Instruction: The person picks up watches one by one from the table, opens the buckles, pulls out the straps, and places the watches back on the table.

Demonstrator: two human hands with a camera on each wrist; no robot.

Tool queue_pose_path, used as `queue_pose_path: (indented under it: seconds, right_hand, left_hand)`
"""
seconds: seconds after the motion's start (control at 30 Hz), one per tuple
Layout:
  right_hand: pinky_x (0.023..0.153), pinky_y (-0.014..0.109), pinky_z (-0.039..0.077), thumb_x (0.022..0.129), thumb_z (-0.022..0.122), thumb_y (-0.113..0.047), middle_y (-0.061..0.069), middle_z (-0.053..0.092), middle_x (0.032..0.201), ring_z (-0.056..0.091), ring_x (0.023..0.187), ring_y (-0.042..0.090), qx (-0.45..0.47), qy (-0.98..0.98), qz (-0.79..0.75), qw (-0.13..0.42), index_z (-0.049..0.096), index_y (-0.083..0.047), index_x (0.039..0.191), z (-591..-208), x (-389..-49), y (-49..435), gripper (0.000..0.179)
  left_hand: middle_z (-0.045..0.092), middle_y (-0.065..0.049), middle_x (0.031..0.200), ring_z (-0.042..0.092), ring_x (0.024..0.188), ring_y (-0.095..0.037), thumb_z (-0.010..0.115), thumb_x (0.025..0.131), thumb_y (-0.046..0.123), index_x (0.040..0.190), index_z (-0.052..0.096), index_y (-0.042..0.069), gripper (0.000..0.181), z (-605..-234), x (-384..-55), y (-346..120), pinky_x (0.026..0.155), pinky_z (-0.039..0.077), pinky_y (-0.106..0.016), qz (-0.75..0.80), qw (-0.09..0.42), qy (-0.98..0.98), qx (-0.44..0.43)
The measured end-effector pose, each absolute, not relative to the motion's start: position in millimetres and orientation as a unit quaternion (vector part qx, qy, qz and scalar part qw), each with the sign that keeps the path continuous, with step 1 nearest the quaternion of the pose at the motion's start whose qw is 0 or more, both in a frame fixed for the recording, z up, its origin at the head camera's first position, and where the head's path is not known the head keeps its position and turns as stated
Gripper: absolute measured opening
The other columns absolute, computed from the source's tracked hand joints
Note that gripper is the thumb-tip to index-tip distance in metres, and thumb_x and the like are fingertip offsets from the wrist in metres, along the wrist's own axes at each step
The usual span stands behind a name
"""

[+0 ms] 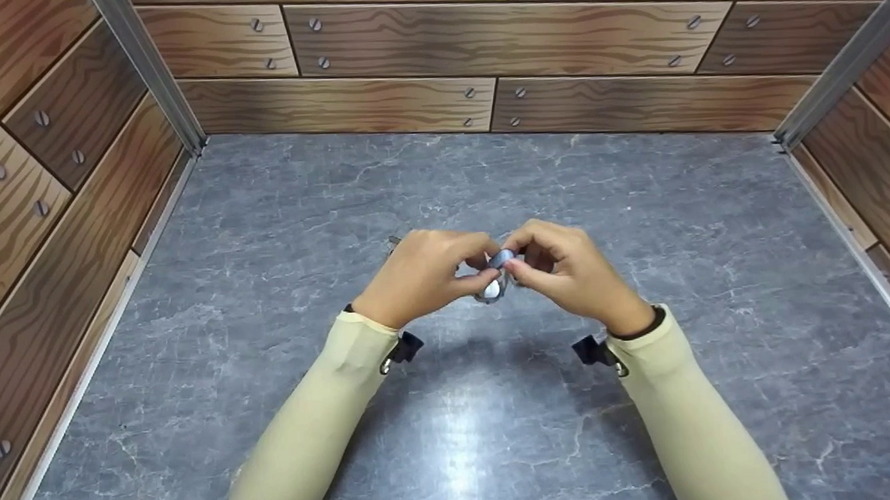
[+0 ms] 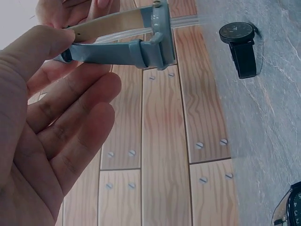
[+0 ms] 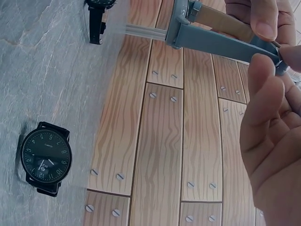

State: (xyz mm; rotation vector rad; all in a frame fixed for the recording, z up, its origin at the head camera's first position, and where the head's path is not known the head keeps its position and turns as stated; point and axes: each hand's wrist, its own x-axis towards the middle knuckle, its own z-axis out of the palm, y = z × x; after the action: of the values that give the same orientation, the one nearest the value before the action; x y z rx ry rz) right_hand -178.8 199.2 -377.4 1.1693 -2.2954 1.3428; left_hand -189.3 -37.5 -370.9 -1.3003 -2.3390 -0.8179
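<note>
Strap (image 2: 103,54) of a blue-grey watch (image 2: 162,35) is pinched near its buckle by bent fingers and thumbs of both hands, left hand (image 1: 431,277) and right hand (image 1: 570,274) almost together, and it is held up over the bench (image 1: 452,415), where a black watch (image 3: 45,155) is seen.

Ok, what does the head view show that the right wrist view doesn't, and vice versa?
Only the head view: the left sleeve and right sleeve.

Only the right wrist view: a numbered black watch dial and the strap's tan lining.

Both: the left hand and right hand pinching the blue watch by its strap, plus the table and wood walls.
</note>
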Motion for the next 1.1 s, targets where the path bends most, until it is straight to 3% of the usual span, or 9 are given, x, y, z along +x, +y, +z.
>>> queue_pose_path:
  seconds: [0.17,0.33,0.77,1.1]
  right_hand:
    - [0.053,0.018,0.046,0.095,0.071,0.003,0.001,0.067,0.089,0.054,0.059,0.008,0.409,-0.783,0.451,0.124,0.070,-0.008,0.105,-377.2,-178.7,199.8,0.014]
    - [0.054,0.019,0.047,0.094,0.072,0.003,0.001,0.069,0.089,0.055,0.060,0.009,0.408,-0.781,0.452,0.139,0.071,-0.008,0.104,-376.2,-178.5,199.4,0.015]
    - [0.060,0.020,0.050,0.092,0.076,0.001,0.001,0.070,0.092,0.059,0.069,0.011,0.400,-0.790,0.441,0.150,0.072,-0.008,0.105,-375.7,-178.3,198.9,0.016]
    - [0.061,0.021,0.051,0.094,0.073,0.000,-0.001,0.068,0.090,0.060,0.070,0.011,0.391,-0.795,0.445,0.131,0.072,-0.008,0.103,-376.5,-178.1,198.6,0.012]
  left_hand:
    - [0.077,0.007,0.088,0.068,0.073,-0.005,0.071,0.098,0.022,0.104,0.074,0.016,0.009,-371.4,-188.8,-37.8,0.062,0.052,-0.023,-0.291,0.173,-0.825,-0.453]
    - [0.077,0.006,0.093,0.069,0.079,-0.003,0.069,0.099,0.027,0.107,0.076,0.016,0.016,-370.1,-187.5,-38.2,0.066,0.053,-0.020,-0.301,0.165,-0.830,-0.441]
    - [0.077,0.003,0.091,0.070,0.078,-0.007,0.069,0.100,0.023,0.104,0.078,0.012,0.014,-367.7,-188.3,-36.1,0.067,0.055,-0.022,-0.275,0.190,-0.821,-0.463]
    - [0.077,0.006,0.090,0.070,0.078,-0.005,0.067,0.101,0.024,0.102,0.077,0.014,0.014,-369.5,-188.3,-35.8,0.066,0.054,-0.022,-0.273,0.188,-0.825,-0.458]
